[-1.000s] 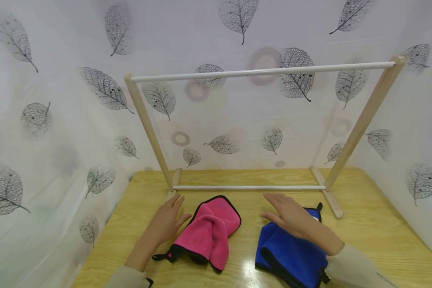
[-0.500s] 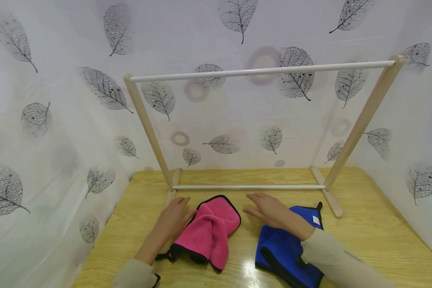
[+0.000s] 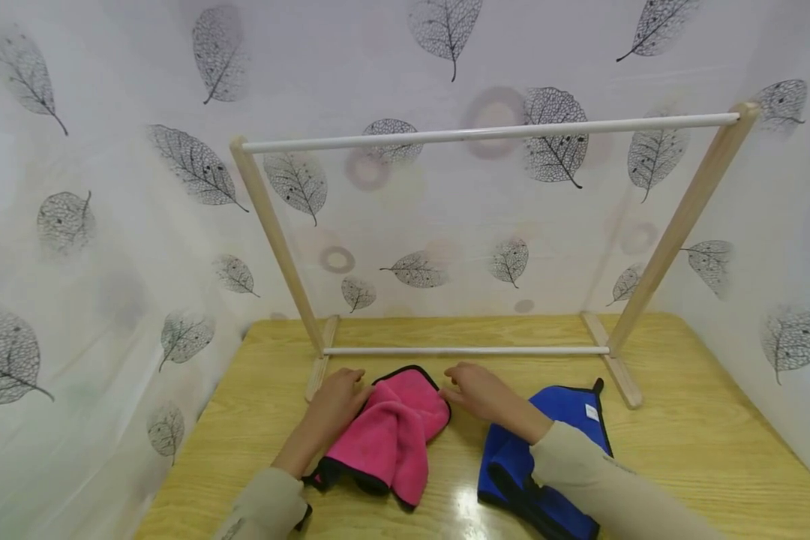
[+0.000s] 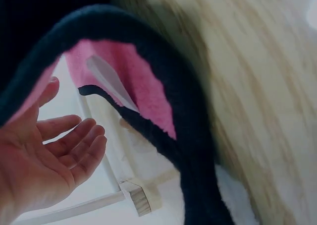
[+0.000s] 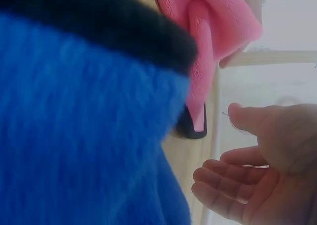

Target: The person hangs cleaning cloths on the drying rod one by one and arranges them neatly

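Note:
A crumpled pink towel point(image 3: 394, 435) with black edging lies on the table between my hands. My left hand point(image 3: 337, 397) is at its upper left edge, fingers relaxed; whether they touch the cloth is unclear. On the other side my right hand point(image 3: 479, 390) reaches to the towel's upper right edge, thumb apart from the slightly bent fingers. The right wrist view shows that right hand point(image 5: 247, 170) holding nothing. Partly under my right forearm lies a folded blue towel point(image 3: 567, 409) with black edging and a white label. In the left wrist view, the pink towel's dark edging point(image 4: 193, 116) arches beside my left hand point(image 4: 64, 150).
A wooden rack stands behind the towels, with a white top bar point(image 3: 493, 133), a white lower bar point(image 3: 466, 351) and wooden feet point(image 3: 624, 381) on the table point(image 3: 688, 450). A leaf-patterned curtain point(image 3: 459, 217) surrounds the table's back and sides.
My right hand has moved left from over the blue towel to the pink towel's right edge. My left hand has shifted slightly right against the pink towel's side. Both towels lie still.

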Demonstrator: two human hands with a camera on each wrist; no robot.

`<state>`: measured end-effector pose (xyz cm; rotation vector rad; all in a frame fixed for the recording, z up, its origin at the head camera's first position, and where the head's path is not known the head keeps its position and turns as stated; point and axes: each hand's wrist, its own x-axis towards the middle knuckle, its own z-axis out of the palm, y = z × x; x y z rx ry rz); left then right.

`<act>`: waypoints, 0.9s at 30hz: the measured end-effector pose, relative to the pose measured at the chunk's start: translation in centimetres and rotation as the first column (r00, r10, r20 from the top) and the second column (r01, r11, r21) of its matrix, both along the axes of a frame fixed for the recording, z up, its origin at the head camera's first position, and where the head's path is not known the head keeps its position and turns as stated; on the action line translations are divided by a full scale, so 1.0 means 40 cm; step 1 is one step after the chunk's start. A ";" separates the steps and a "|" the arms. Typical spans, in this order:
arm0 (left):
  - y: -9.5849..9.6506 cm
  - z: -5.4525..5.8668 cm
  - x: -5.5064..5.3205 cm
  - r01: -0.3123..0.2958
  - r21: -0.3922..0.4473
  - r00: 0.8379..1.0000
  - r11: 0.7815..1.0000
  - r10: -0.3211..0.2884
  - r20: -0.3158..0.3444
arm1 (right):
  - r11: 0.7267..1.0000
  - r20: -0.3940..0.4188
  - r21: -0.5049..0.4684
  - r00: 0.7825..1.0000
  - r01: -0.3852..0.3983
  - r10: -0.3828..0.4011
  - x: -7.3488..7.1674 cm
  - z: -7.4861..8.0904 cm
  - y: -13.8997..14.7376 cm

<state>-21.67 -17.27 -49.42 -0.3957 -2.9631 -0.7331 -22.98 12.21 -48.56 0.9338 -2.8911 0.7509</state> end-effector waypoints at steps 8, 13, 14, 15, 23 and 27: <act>0.012 -0.009 -0.009 0.023 -0.001 1.000 1.000 -0.023 -0.018 | 0.999 0.002 0.031 1.000 0.024 -0.024 0.007 -0.016 -0.032; 0.016 -0.009 -0.010 0.021 -0.016 1.000 1.000 -0.022 -0.012 | 0.999 0.000 0.030 0.999 0.036 -0.036 0.019 -0.022 -0.042; 0.017 -0.011 -0.011 0.019 -0.020 1.000 1.000 -0.020 -0.015 | 0.999 0.000 0.031 0.999 0.040 -0.040 0.021 -0.023 -0.044; 0.017 -0.012 -0.012 0.018 -0.024 1.000 1.000 -0.018 -0.019 | 0.999 -0.001 0.031 0.999 0.045 -0.045 0.022 -0.023 -0.046; 0.024 -0.014 -0.020 0.026 -0.015 0.999 1.000 -0.026 -0.019 | 0.995 0.046 0.036 0.994 0.096 -0.098 0.026 -0.024 -0.061; 0.027 -0.017 -0.023 0.020 -0.009 1.000 1.000 -0.020 -0.008 | 0.995 0.052 0.025 0.994 0.095 -0.096 0.029 -0.026 -0.065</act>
